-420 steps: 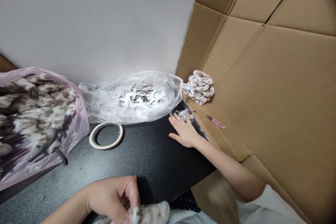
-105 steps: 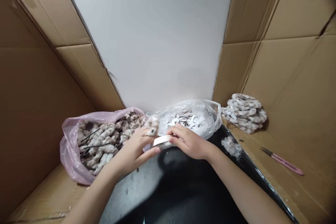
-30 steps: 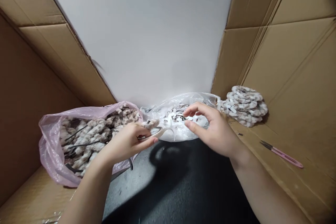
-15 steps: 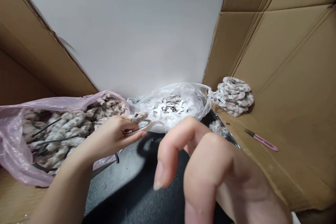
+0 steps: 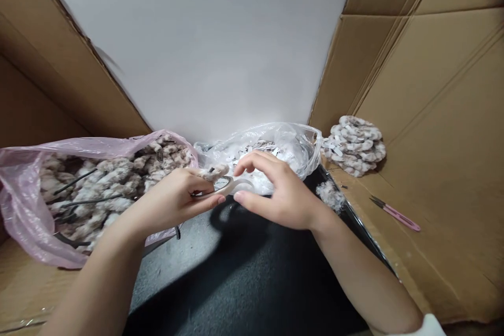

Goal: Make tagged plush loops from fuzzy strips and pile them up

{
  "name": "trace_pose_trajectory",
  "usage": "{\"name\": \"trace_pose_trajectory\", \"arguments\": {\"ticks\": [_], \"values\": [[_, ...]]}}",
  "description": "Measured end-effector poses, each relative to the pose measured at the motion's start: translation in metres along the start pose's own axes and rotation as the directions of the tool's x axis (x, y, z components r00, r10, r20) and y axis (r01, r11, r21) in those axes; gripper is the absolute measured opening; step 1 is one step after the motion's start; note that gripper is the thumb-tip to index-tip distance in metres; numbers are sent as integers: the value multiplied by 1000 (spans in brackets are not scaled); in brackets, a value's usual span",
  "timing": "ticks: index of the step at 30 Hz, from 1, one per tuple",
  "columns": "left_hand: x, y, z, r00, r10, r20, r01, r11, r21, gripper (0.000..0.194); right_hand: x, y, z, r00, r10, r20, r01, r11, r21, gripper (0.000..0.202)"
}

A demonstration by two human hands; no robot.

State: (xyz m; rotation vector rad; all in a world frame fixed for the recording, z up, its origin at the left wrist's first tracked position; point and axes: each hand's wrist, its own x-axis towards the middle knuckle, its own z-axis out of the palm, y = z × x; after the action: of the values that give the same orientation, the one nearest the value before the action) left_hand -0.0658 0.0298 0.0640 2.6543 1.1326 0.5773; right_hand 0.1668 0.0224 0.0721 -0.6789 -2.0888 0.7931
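My left hand (image 5: 177, 197) is closed round a fluffy beige-white piece (image 5: 219, 170) with a small dark bit on it. Along the same fingers runs a pale strip with a dark-rimmed, lettered part (image 5: 222, 184), like a label. The strip's free end curls towards my right hand (image 5: 283, 191). That hand is open, thumb and index finger apart on either side of the curl; I see nothing gripped. Behind it lies a clear plastic bag (image 5: 311, 149) of white tags or slips, partly hidden. Left of my hands, a pink plastic bag (image 5: 23, 184) holds many fluffy pieces (image 5: 114, 178) and black cords.
Pink-handled thread snips (image 5: 396, 213) lie on the cardboard (image 5: 444, 257) at the right. Behind them stands a stack of fluffy rings (image 5: 356, 146) with white tags. Fluff (image 5: 329, 194) sits by the edge of the black surface (image 5: 236, 273). Cardboard walls rise on both sides.
My right hand has moved away from the camera, out to the curled end of the strip beside my left hand. The left hand keeps its hold and has barely moved.
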Motion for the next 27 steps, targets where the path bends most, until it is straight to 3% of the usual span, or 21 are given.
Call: {"name": "trace_pose_trajectory", "arguments": {"ticks": [2,4,7,12,18,22,27], "values": [[1,1,2,998,-7,58,5,999,37,39,11,34,10,991,102,92,-84,980,-179,30],[3,3,4,996,-20,90,15,998,55,40,18,58,18,976,141,167,-96,963,-250,32],[5,4,9,991,-28,127,22,999,47,40,19,72,22,963,138,232,-61,949,-310,33],[5,3,17,987,-28,158,20,999,48,38,17,68,17,945,191,265,-69,910,-409,44],[7,2,22,987,-76,144,63,993,96,38,17,65,14,903,194,383,0,892,-452,26],[8,-4,19,983,-132,130,120,988,96,41,13,53,10,909,126,397,62,902,-428,23],[5,-15,8,989,-102,106,110,991,-71,46,6,24,12,938,57,341,127,860,-494,23]]}}
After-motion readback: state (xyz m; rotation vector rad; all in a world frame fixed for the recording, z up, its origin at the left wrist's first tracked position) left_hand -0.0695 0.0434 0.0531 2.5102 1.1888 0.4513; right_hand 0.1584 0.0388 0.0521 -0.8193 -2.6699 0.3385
